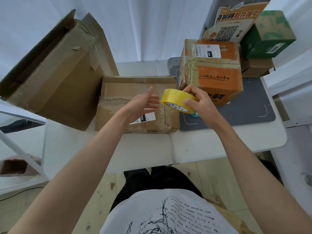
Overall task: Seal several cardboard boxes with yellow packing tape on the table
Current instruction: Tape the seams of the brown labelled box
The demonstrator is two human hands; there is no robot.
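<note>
My right hand (200, 103) grips a roll of yellow packing tape (177, 100) above the right end of a flat brown cardboard box (126, 88) lying in the middle of the white table (152, 147). My left hand (143, 103) hovers just left of the roll, fingers straight and spread, holding nothing. The box carries a white shipping label partly hidden under my left hand. An orange box (214, 71) with old clear tape stands right behind the roll.
A tall brown box (55, 76) with open flaps leans at the left. A grey mat (249, 105) lies under the orange box. Behind stand a green box (268, 34), a small brown box (256, 66) and a torn orange cardboard sheet with a QR code (236, 22).
</note>
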